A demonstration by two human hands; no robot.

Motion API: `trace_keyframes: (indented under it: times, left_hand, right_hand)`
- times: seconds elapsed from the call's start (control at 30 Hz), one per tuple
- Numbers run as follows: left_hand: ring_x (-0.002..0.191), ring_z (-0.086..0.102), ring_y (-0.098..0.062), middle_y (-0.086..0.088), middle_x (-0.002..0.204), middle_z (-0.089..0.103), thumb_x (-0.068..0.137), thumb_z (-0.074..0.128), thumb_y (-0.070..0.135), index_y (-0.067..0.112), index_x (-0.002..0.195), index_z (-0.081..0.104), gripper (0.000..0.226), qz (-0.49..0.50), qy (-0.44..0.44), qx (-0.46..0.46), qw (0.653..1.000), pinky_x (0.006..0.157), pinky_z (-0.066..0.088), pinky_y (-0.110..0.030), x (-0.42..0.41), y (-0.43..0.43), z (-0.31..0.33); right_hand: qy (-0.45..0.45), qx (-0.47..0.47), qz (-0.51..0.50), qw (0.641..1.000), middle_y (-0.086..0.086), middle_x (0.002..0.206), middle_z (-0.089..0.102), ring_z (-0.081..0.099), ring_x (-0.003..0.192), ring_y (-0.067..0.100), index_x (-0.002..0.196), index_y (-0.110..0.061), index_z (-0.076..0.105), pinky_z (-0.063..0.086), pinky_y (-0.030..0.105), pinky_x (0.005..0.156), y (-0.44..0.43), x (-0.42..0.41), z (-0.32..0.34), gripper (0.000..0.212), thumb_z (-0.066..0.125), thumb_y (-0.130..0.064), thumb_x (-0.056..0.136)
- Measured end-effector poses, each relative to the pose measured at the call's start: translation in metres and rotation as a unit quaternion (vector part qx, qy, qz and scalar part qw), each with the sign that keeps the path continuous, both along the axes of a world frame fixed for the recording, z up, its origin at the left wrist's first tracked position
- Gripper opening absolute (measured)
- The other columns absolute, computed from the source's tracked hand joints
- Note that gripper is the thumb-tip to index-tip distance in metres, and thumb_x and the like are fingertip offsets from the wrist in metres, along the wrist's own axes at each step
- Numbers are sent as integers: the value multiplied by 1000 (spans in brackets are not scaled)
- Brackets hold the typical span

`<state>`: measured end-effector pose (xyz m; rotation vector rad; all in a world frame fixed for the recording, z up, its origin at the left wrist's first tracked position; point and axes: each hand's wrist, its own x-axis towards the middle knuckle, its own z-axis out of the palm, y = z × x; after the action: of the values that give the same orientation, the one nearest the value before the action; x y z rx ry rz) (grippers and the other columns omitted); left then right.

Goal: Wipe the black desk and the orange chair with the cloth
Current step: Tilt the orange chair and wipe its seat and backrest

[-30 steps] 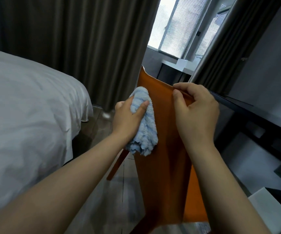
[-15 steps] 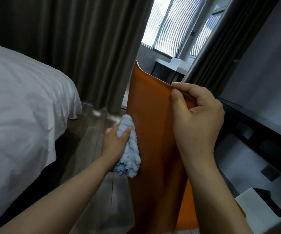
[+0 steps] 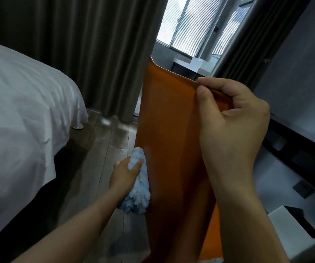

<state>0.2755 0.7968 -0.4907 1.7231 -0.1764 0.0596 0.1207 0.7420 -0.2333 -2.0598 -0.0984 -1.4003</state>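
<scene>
The orange chair (image 3: 170, 141) stands in the middle with its backrest's rear face toward me. My right hand (image 3: 230, 126) grips the backrest's top edge, thumb on the rear face and fingers curled over the rim. My left hand (image 3: 124, 173) holds a fluffy light blue cloth (image 3: 139, 185) and presses it against the left edge of the backrest, low down. The black desk (image 3: 296, 135) runs along the right wall behind my right hand; only its edge and underside show.
A bed with a white sheet (image 3: 20, 118) fills the left side. Dark curtains (image 3: 96, 46) hang behind the chair, with a bright window (image 3: 190, 25) beyond. Wooden floor (image 3: 99, 158) lies between bed and chair. A white box (image 3: 296, 232) sits at the lower right.
My left hand has slid the cloth down the left edge of the backrest, from near the top to low down. My right hand has kept its grip on the top edge.
</scene>
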Motion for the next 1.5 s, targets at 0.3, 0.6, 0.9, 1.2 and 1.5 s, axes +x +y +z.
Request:
trace_keyframes:
  times: [0.3,0.6,0.9,1.2,1.5]
  left_hand:
    - [99,63,-25,-11,117,60,92,44,57,22,116,60,46,-41,51,78,995,91,51,-46,2,-1,-27]
    - [100,61,-26,-13,118,58,93,51,47,17,118,60,40,31,18,141,989,90,51,-43,10,21,9]
    - [92,58,3,-2,114,56,93,47,57,19,110,61,44,131,-260,-72,954,73,47,-7,-4,60,175]
    - [84,48,5,4,120,43,92,42,60,27,119,55,44,149,-221,-32,963,64,32,-11,1,42,180]
    - [83,65,-20,-13,102,65,96,47,46,15,92,65,36,47,-132,13,990,78,55,-41,-1,54,141]
  right_hand:
    - [-4,8,9,1000,-7,98,71,65,84,6,101,-23,74,56,30,80,3,0,0,13,65,-20,93]
    - [2,9,8,1000,-8,97,70,64,82,4,101,-25,74,55,27,79,2,1,0,13,65,-21,93]
    - [4,5,-6,1000,-8,100,70,63,96,1,102,-25,74,54,32,87,4,-1,0,14,65,-21,92]
    - [1,-5,-9,1000,-6,104,70,63,102,5,104,-23,73,53,37,91,3,0,-1,14,65,-20,93]
    - [-11,-23,-11,1000,-12,95,68,61,90,-5,102,-29,71,46,9,78,0,3,-2,13,65,-21,92]
